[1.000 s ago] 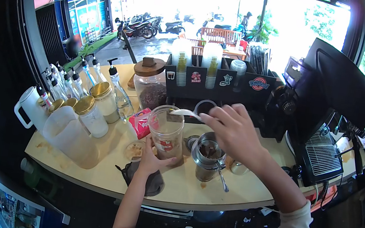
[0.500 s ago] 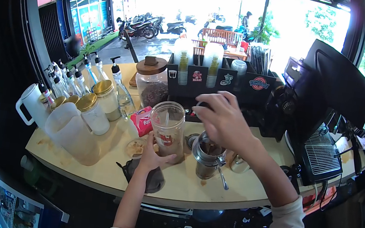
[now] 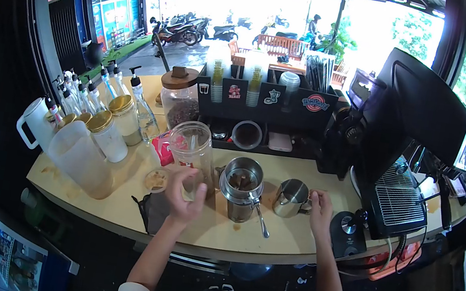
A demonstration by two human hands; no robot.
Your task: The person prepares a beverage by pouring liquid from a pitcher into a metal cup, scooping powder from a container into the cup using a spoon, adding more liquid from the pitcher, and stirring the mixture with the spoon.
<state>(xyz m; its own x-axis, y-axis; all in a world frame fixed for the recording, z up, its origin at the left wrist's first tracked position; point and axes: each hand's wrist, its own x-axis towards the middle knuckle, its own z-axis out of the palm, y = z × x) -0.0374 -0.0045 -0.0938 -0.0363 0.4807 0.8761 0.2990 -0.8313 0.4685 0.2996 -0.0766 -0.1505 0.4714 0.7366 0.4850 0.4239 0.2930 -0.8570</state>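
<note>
My left hand (image 3: 184, 197) is open beside a tall clear jar (image 3: 191, 139), thumb and fingers apart, partly covering the jar's lower side. My right hand (image 3: 320, 211) has its fingers closed at the handle of a small steel milk pitcher (image 3: 291, 199), which stands upright on the counter. Between my hands stands a steel-rimmed cylindrical vessel (image 3: 240, 192) with something brown inside. A spoon (image 3: 262, 218) leans down along its right side. Left of the jar are a pink packet (image 3: 161, 151) and a stained round lid or disc (image 3: 155, 180).
Pump bottles (image 3: 141, 100), gold-lidded jars (image 3: 102, 131) and a large plastic pitcher (image 3: 81, 161) crowd the left. A black cup organizer (image 3: 214, 109) stands at the back. On the right are a coffee machine (image 3: 399, 190) and a small black scale-like plate (image 3: 349, 240).
My left hand has let go of the clear jar. My right hand has moved from above the steel-rimmed vessel, down and right, to the milk pitcher's handle. The view has shifted slightly.
</note>
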